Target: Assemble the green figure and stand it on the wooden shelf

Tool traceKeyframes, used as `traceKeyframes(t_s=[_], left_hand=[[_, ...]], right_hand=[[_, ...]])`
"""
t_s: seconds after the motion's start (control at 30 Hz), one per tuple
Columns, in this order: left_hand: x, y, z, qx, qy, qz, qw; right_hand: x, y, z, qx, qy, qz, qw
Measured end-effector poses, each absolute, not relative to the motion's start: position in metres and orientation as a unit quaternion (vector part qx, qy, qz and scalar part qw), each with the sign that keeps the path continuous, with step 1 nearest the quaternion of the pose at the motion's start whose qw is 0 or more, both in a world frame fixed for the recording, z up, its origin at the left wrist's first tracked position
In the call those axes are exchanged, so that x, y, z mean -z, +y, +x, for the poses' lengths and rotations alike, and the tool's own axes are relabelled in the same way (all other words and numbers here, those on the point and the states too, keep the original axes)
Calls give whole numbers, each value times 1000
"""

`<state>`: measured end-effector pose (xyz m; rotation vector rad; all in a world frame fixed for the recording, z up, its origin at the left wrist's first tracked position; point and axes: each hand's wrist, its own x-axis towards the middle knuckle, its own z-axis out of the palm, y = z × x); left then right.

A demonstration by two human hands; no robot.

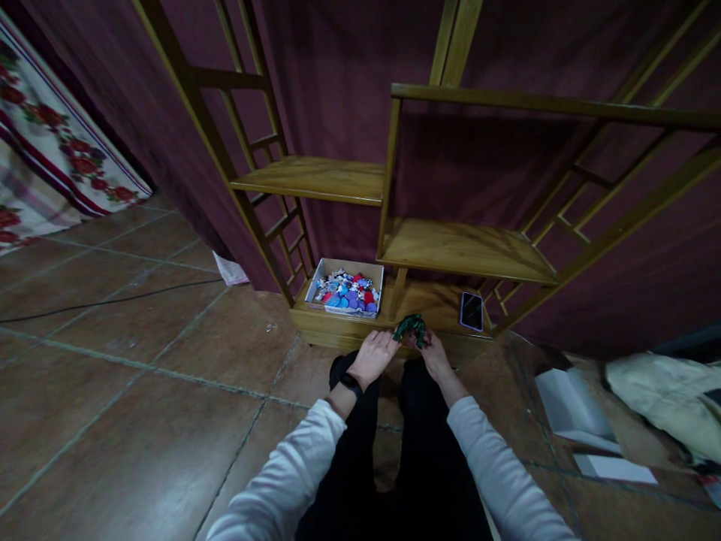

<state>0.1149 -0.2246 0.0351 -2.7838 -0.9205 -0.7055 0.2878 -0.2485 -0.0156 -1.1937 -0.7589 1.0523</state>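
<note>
Green toy figure [411, 327]: pinched between left hand [376, 356] and right hand [435, 355] at bottom shelf [436, 299] edge; toy box [346, 289] left, phone [472, 310] right.

A box [352, 267] of colourful toys [349, 291] and a phone [472, 310] sit low on the wooden shelf [467, 248]; papers [568, 406] lie on the floor [140, 361].

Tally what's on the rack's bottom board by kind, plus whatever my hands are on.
box of small coloured bits: 1
phone: 1
green toy, between left hand and right hand: 1
Total: 3
</note>
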Motion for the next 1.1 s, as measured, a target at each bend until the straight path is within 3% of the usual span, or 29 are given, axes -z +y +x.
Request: traceKeyframes(t_s=[0.6,0.83,1.1], left_hand=[[-42,-228,115,271,-327,-905,16],[-32,-230,119,378,-373,-829,-178],[-46,-232,121,417,-443,-684,-403]], right_hand=[[11,-251,281,-460,-297,-499,672],[-5,-254,276,-442,-326,-484,681],[-19,-254,270,-417,-317,-477,706]])
